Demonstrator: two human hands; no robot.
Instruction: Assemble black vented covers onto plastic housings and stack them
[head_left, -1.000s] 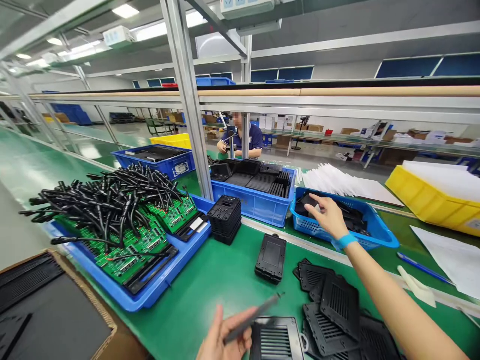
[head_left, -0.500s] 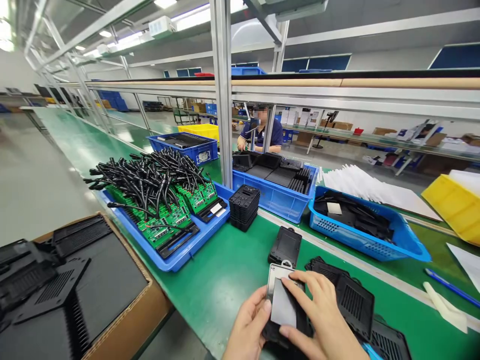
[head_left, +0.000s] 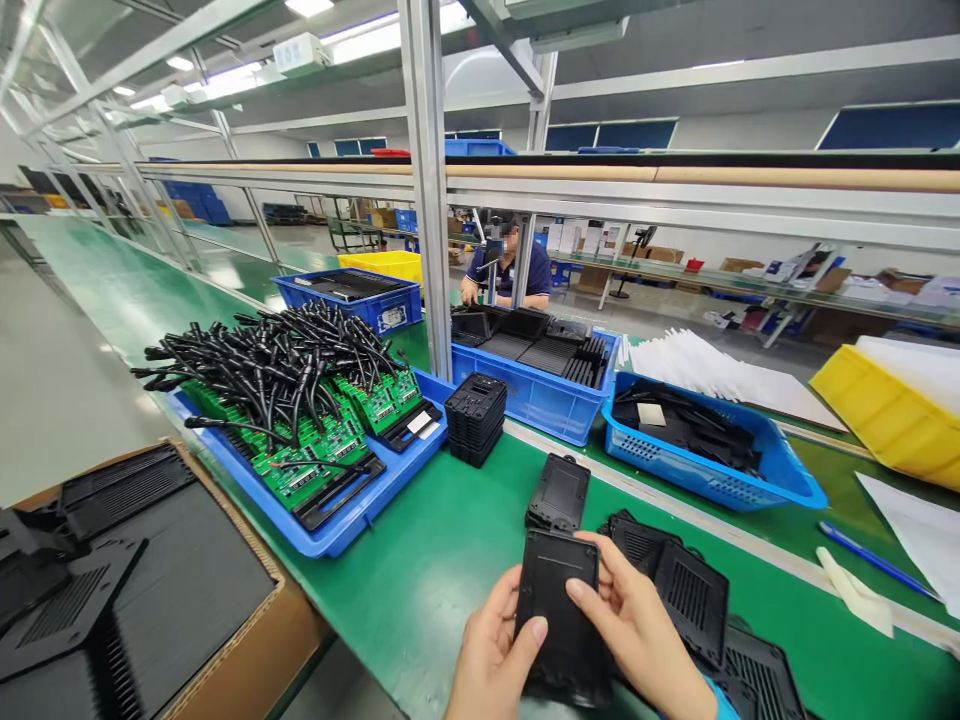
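Observation:
A black plastic casing (head_left: 559,610) is held between both hands above the green bench, its flat black face turned up. My left hand (head_left: 499,640) grips the left edge, thumb on the face. My right hand (head_left: 637,620) holds the right edge, its thumb pressed on the upper face and its fingers behind. Just beyond it lies a similar black casing (head_left: 559,492). To the right of my right hand are several vented black covers (head_left: 690,595), partly overlapping. Whatever sits inside or under the held casing is hidden.
A blue tray (head_left: 330,540) holds circuit boards with black cables. Beside it stands a stack of black casings (head_left: 476,418). Further back are a blue crate (head_left: 540,400) and a blue basket (head_left: 712,480) of black parts. A cardboard box (head_left: 300,625) stands left; a person (head_left: 517,270) sits opposite.
The metal plate and grey pad that faced up in my hands no longer show; a plain black face is up now. My right hand has shifted to the right edge.

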